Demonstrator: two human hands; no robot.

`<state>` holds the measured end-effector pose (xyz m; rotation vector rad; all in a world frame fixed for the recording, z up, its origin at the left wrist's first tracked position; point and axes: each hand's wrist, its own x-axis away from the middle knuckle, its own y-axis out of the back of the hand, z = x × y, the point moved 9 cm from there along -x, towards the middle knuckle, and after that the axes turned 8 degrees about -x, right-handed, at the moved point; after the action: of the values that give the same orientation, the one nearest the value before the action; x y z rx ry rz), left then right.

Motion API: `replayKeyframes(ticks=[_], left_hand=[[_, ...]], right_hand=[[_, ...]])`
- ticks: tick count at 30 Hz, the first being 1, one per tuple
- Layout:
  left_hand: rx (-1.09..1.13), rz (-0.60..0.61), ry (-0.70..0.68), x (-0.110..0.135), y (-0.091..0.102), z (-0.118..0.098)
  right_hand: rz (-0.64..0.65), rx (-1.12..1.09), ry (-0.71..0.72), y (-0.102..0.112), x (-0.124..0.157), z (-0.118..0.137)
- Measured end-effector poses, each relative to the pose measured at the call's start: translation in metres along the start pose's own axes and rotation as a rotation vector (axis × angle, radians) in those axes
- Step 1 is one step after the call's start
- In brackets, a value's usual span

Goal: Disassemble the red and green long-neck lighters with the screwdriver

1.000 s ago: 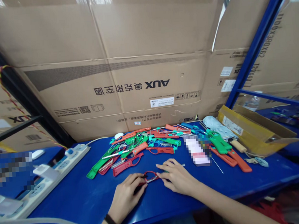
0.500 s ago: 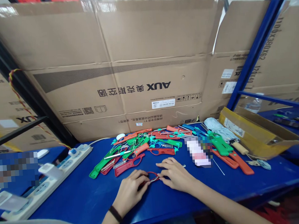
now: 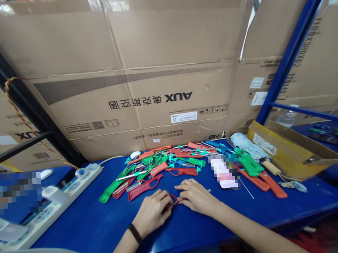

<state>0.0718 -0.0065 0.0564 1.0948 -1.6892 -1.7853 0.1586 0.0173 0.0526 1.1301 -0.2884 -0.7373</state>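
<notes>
- At the left, a white power strip (image 3: 74,185) with chargers plugged in runs from near to far along the blue table (image 3: 178,233).
- Left of centre, at the far side, we see a heap of lighter parts, with a green shell (image 3: 104,197) and a red shell (image 3: 138,190) at its near edge.
- Nearer us, the left hand (image 3: 154,211) is curled closed around the left part of a small red piece (image 3: 175,199).
- The red piece lies between the two hands, near the table's middle. The left hand has moved rightward, so less red shows; we judge this to be close fingertip work, not yet finished.
- The right hand (image 3: 197,196) has stayed almost in place, fingertips at the piece's right end; whether they pinch it, we cannot tell.
- Farther right lie a thin rod (image 3: 249,191), an orange handle (image 3: 277,188) and a yellow box (image 3: 288,162).
</notes>
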Motion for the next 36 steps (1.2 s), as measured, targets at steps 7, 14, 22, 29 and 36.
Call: replayKeyframes(ticks=[7,14,22,29,36], left_hand=[[-0.001,0.022,-0.022,-0.004,-0.001,0.001],[0.027,0.043,-0.021,-0.004,0.001,-0.001],[0.091,0.041,-0.041,0.006,0.000,-0.006],[0.150,-0.005,0.005,0.021,0.002,-0.009],[0.138,-0.084,0.076,0.033,-0.004,-0.011]], right_hand=[[0.010,-0.004,0.008,-0.001,-0.001,-0.002],[0.012,-0.002,0.012,-0.002,-0.002,-0.001],[0.003,-0.012,0.012,-0.002,-0.002,-0.002],[0.002,0.006,0.028,-0.004,-0.003,-0.004],[0.041,0.021,0.019,-0.004,-0.005,-0.001]])
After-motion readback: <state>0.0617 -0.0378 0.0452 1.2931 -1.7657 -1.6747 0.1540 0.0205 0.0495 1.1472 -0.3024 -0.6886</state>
